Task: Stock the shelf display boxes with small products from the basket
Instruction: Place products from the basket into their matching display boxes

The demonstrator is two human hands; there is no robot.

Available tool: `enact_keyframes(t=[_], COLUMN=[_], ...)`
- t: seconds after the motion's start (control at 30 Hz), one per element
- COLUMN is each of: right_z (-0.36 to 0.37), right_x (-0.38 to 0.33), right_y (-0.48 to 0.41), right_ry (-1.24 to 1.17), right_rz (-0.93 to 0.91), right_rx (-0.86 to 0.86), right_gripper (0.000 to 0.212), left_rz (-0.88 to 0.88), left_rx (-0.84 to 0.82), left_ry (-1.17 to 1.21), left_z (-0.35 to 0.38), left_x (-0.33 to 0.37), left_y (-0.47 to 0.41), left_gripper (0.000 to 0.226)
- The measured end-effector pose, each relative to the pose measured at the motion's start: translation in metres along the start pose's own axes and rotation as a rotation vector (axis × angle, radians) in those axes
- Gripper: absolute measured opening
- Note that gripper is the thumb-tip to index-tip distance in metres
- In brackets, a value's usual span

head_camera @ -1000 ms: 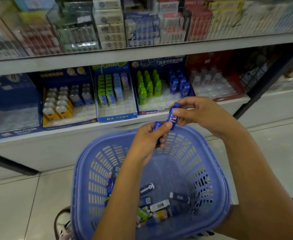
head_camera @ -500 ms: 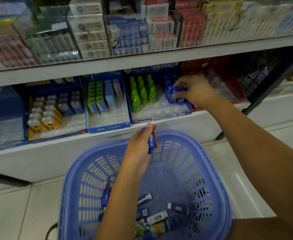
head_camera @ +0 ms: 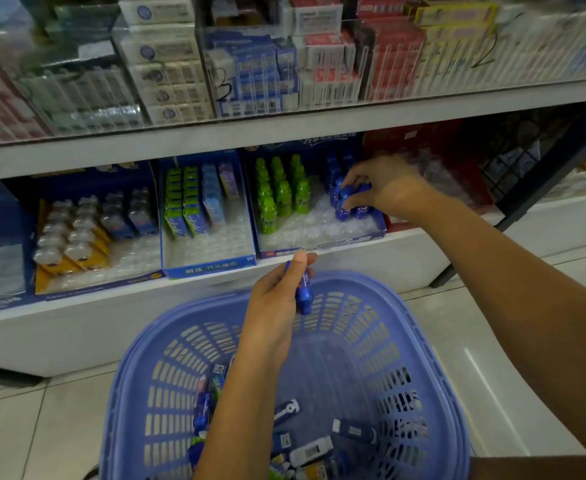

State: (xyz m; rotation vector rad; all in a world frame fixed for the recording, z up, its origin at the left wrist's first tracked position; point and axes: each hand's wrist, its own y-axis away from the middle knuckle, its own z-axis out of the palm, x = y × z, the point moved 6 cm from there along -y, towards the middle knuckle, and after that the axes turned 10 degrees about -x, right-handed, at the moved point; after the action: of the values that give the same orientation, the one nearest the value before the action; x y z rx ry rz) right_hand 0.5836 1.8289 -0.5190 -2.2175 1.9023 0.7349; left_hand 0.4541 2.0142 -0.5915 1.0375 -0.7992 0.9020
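Head view, right hand: the right hand (head_camera: 383, 183) reaches into the display box (head_camera: 322, 245) on the lower shelf, fingers curled round a small blue bottle (head_camera: 347, 202) that stands at the box's right end, touching the other blue bottles there.
Head view, right grip: closed on that blue bottle (thumb side mostly hidden, so how firmly it pinches cannot be told).
Head view, left hand: the left hand (head_camera: 277, 306) hovers above the far rim of the basket (head_camera: 433, 393), just below the shelf edge (head_camera: 180, 289).
Head view, left grip: thumb and fingers shut round a second blue bottle (head_camera: 303, 292), held roughly upright with its lower end sticking out below the hand.
Head view, display box: green bottles (head_camera: 279, 192) fill its left side in rows; the clear tray in front of them shows bare pockets.
Head view, neighbouring boxes: a blue box (head_camera: 211, 265) with green and pale packets sits to the left, then a yellow-lined box (head_camera: 76, 268) with clear-capped items.
Head view, basket: purple-blue slatted plastic, on the tiled floor (head_camera: 24, 427); mixed small products (head_camera: 310, 452) lie loose in its bottom, labels too blurred to read.
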Motion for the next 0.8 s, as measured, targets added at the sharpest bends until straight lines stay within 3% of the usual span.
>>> enact_keyframes(t=[0.23,0.3,0.4,0.5,0.6,0.7,0.8], right_z=[-0.001,-0.003,-0.003,0.014,0.032,0.037,0.034], right_x=[-0.006,-0.01,-0.024,-0.046,-0.068,-0.073,-0.069], right_y=[0.004,0.013,0.043,0.071,0.088,0.089,0.089], right_ry=[0.069,0.127,-0.255,-0.663,-0.644,-0.807,-0.765], right_rz=[0.072,0.056,-0.125,-0.281,-0.356,-0.327,-0.266], right_rx=[-0.047,0.058,0.247,-0.019,-0.179,-0.082,0.0], right_gripper=[0.035,0.033,0.02,0.02,0.029,0.018,0.014], left_rz=[-0.047,-0.056,0.006,0.056,0.068,0.044,0.017], left_rx=[-0.047,-0.029,-0.017,-0.014,-0.034,-0.027,-0.015], left_ry=[0.309,0.441,0.556,0.584,0.567,0.481,0.347], left_z=[0.006,0.004,0.001,0.001,0.005,0.009,0.012], left_x=[0.0,0.001,0.006,0.012,0.018,0.02,0.018], left_y=[0.003,0.006,0.008,0.011,0.014,0.017,0.018], left_gripper=[0.025,0.021,0.014,0.013,0.021,0.031,0.034])
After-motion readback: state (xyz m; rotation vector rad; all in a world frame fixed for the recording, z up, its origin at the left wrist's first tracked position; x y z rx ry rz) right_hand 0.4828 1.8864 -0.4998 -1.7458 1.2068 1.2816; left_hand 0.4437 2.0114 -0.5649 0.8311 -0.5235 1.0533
